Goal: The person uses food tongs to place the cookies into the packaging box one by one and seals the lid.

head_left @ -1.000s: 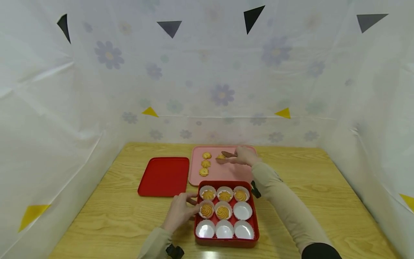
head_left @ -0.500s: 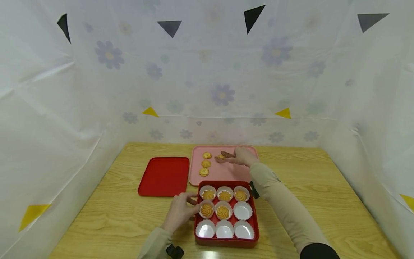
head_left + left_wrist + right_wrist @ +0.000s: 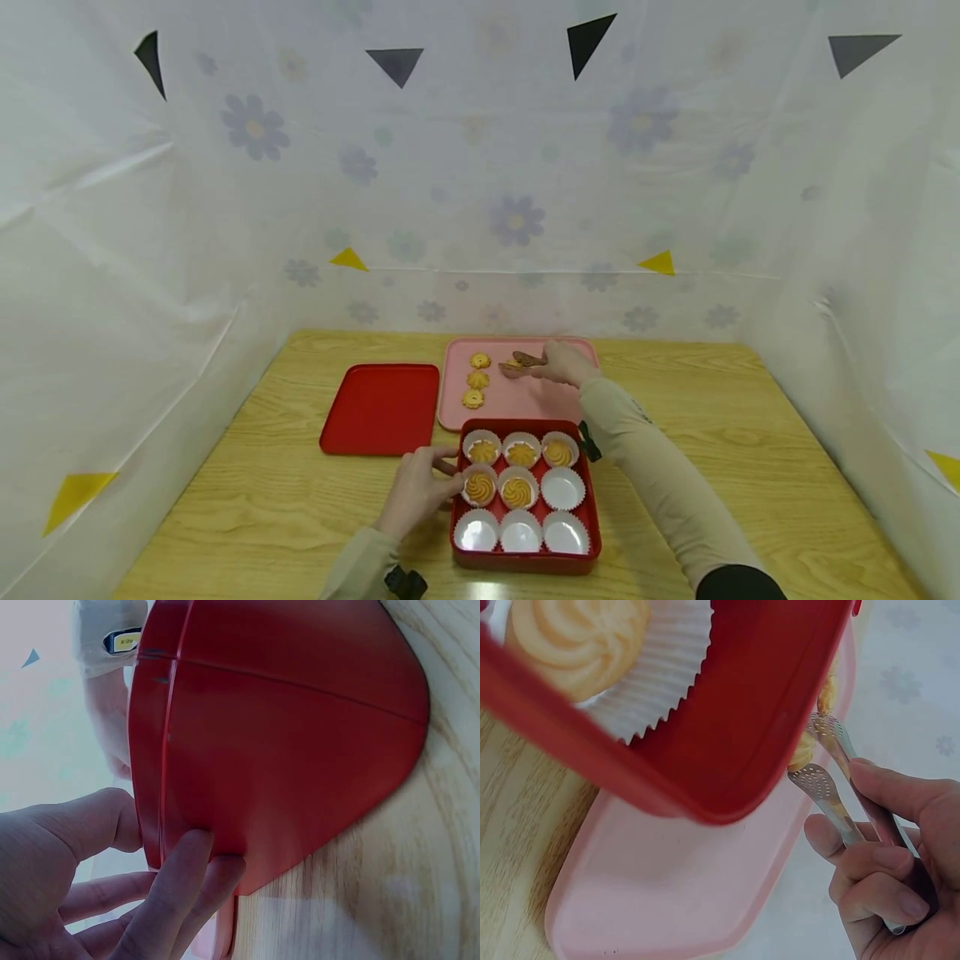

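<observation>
Perforated metal tongs are in my right hand, which grips them over the pink tray. Their tips lie on either side of a piped cookie; the red rim partly hides it in the right wrist view. My left hand touches the left side of the red square box. In the left wrist view, its thumb meets the rim band and its fingertips rest on the outer wall. White paper cups fill the box; several at the back and middle-left hold cookies, while the middle-right cup and the front row hold none.
A flat red square lid or tray lies left of the pink tray. Several more cookies form a column on the pink tray's left side. Everything stands on a wooden table, with pale flowered sheeting around it.
The tong tips have drawn slightly closer about the cookie on the pink tray, and my right hand has shifted slightly left. My left hand and the box have stayed put.
</observation>
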A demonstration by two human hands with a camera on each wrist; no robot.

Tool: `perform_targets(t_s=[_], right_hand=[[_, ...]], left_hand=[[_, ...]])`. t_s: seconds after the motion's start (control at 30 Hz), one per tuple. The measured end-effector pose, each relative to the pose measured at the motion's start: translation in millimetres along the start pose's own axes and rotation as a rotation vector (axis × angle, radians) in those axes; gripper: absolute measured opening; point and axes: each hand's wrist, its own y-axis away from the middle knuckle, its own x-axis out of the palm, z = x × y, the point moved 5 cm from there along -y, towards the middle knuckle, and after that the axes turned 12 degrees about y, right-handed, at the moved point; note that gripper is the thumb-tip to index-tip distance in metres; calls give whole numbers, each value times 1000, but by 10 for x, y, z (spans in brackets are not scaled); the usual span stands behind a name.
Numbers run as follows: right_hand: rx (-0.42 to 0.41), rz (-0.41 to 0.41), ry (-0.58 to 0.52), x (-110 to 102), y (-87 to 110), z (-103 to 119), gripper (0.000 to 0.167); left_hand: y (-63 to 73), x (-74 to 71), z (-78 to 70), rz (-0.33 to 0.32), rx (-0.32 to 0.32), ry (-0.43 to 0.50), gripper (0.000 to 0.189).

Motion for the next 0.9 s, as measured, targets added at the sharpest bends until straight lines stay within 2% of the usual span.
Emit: perform_targets(t_s=[0.1,0.3,0.43,0.53,0.67,0.77,0.9], right_hand=[[-9,-6,-9,3,2,-7,25],[-34,-21,-49,-26,33,-49,39],[-70,-74,-74,-97,136,-80,43],[-102,-117,-100,-133,230,-109,45],[-137,-120,-190,-125,352,-170,49],[-160,-132,-228,-131,461,-222,47],[-180,-178,-204,-160,635,-282,35]], left_hand=[[-6,2,8,-1,-8,-5,43],[-17,9,12,4,-13,1,43],[-12,15,12,2,-16,5,44],[-7,11,3,-9,6,-25,43],[-3,4,-8,-17,27,-45,42],[0,7,-13,-11,22,-25,43],[5,4,-14,-12,12,-10,43]])
